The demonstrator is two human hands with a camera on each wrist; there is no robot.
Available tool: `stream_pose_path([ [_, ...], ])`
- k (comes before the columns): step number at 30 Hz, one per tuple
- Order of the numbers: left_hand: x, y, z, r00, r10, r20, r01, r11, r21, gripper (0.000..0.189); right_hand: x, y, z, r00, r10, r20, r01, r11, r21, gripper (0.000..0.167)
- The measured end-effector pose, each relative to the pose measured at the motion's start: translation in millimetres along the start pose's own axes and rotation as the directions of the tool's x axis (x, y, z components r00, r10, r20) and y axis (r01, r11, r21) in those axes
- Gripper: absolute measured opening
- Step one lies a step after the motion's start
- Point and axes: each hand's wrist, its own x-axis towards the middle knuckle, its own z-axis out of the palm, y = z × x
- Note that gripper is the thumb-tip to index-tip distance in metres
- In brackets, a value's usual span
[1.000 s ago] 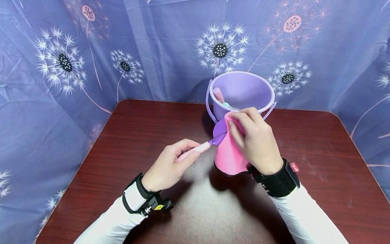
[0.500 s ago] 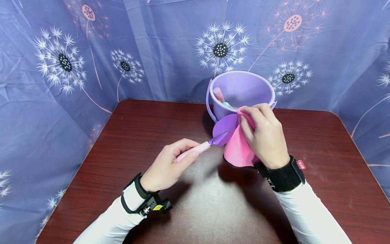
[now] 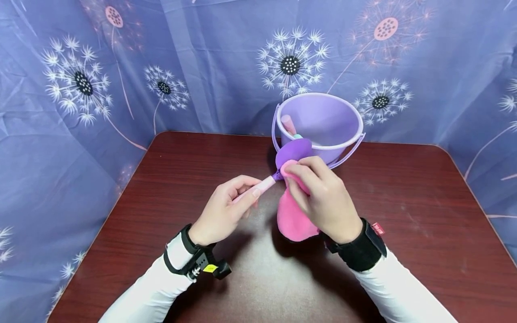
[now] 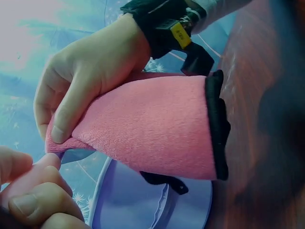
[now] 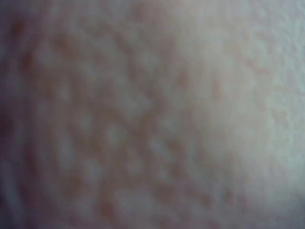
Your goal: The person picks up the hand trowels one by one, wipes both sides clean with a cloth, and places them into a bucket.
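Note:
A toy shovel with a purple blade (image 3: 291,151) and pale pink handle (image 3: 266,184) is in my left hand (image 3: 226,208), whose thumb and fingers grip the handle. The blade points up and away, overlapping the bucket's near rim in the head view. My right hand (image 3: 329,199) pinches a folded pink cloth (image 3: 294,220) where blade and handle meet. The rest of the cloth hangs below my right hand. In the left wrist view, the cloth (image 4: 152,121) has a fuzzy surface and black edging; left fingers (image 4: 45,202) show at lower left. The right wrist view is only a close blur.
A lavender bucket (image 3: 323,117) with its handle lowered stands at the back of the dark red-brown table (image 3: 194,157). Inside it lean a pink rod-like piece (image 3: 287,124) and a mint-green piece (image 3: 297,136). A blue dandelion-print curtain (image 3: 226,67) hangs behind.
My right hand slid the cloth rightward across the blade, then came back left and down to the blade's base. The shovel blade has tipped upward; my left hand kept its grip.

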Motion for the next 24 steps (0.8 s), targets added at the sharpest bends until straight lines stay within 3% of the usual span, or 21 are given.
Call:
stream_pose_path([
  [5,0.5,1.5,0.4,1.000,0.009,-0.005,-0.009,0.999,-0.034,0.014,-1.0,-3.2,1.7,0.998,-0.053,0.017,0.052,0.998,0.017,0.024],
  [10,-2.1,3.0,0.4,1.000,-0.008,0.004,0.008,0.998,-0.057,0.015,-3.0,2.8,-0.7,0.999,-0.034,0.001,0.034,0.999,-0.004,0.020],
  [16,-5.2,2.8,0.6,1.000,-0.012,0.015,0.013,0.997,-0.070,0.013,-2.4,17.3,-9.7,0.996,0.065,-0.054,-0.069,0.995,-0.069,0.021],
  [24,-9.7,6.0,0.3,0.998,0.006,0.060,0.001,0.993,-0.121,0.015,-1.0,40.4,-24.7,0.972,0.212,-0.100,-0.223,0.967,-0.123,0.021],
])
